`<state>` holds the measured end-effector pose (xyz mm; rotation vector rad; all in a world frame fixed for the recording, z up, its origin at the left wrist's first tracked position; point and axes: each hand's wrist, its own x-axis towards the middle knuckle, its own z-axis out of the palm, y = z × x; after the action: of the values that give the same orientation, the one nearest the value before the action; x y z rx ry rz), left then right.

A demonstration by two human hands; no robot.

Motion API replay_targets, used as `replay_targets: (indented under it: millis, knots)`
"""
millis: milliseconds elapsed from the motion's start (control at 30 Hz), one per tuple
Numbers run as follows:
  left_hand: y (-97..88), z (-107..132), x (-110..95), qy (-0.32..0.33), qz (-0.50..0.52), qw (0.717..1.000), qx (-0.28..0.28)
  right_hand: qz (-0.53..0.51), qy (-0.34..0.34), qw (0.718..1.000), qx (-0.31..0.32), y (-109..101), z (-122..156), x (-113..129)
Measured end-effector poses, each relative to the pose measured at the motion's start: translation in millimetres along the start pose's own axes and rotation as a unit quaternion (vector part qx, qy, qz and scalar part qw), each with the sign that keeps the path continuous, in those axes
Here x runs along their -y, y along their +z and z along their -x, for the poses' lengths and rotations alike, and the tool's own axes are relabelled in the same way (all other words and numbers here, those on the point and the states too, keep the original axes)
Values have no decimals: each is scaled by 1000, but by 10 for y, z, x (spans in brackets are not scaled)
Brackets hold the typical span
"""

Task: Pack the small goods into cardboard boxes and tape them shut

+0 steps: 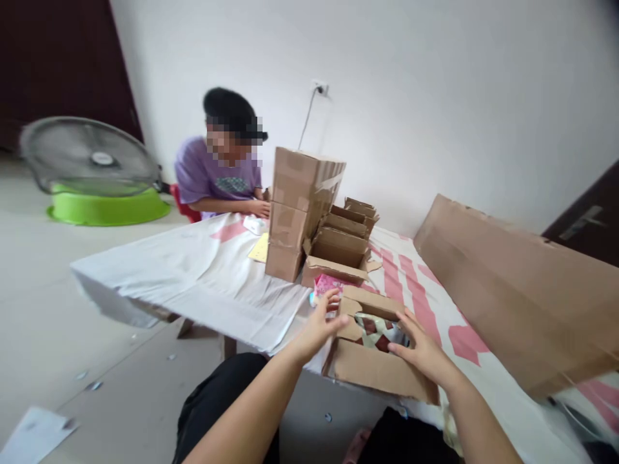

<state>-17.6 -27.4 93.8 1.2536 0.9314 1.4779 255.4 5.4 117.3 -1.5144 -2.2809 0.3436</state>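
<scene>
An open cardboard box (372, 368) lies at the near table edge with a patterned item (378, 330) inside. My left hand (319, 325) touches the box's left flap, its fingers spread and holding nothing. My right hand (422, 348) rests on the box's right side, with fingers stretched over the opening beside the patterned item. A pink packet (325, 283) lies just behind the box.
A stack of taped boxes (300, 209) and several open boxes (341, 251) stand mid-table. A large flat cardboard sheet (522, 290) leans at the right. Another person (220, 171) sits at the far end. A floor fan (89, 158) stands at the left. The table carries a white and pink cloth (193, 270).
</scene>
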Motion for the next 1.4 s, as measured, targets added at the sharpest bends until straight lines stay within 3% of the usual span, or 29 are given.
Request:
replay_targets:
  millis: [100, 167, 233, 333, 433, 500, 600, 700, 900, 1000, 1100, 1167, 1300, 1400]
  knots:
    - [-139, -89, -6, -21, 132, 988, -83, 11, -10, 1000, -22, 9, -62, -60]
    - [-204, -119, -11, 12, 123, 985, -120, 32, -20, 999, -33, 9, -76, -78]
    - [-228, -109, -35, 56, 63, 989, -121, 53, -31, 998, -29, 5, -76, -97]
    - [-200, -28, -119, 137, -75, 987, -31, 98, -45, 993, -49, 11, -58, -122]
    - [-127, 77, -211, 217, -221, 944, 117, 155, -83, 980, -89, 28, -11, -90]
    - [-74, 128, -244, 255, -277, 912, 163, 192, -135, 967, -100, 26, 35, -15]
    - [-34, 157, -256, 282, -327, 888, 156, 263, -172, 941, -128, -33, 100, 130]
    - [-57, 137, -244, 258, -351, 889, 138, 321, -126, 924, -165, -145, 144, 201]
    - [-103, 96, -196, 195, -363, 898, 156, 334, -42, 914, -226, -234, 225, -75]
    - [-68, 111, -187, 194, -360, 902, 138, 286, -16, 938, -194, -179, 255, -252]
    - [-16, 135, -186, 176, -321, 925, 105, 136, 12, 989, -62, -135, 242, -313]
    - [22, 148, -181, 155, -295, 940, 74, 59, 38, 998, -4, -118, 216, -310]
    - [78, 134, -151, 153, -285, 946, -16, 41, 57, 998, -4, -105, 178, -331]
    - [45, 73, -104, 139, -276, 946, -102, 132, 43, 987, -79, -135, 196, -322]
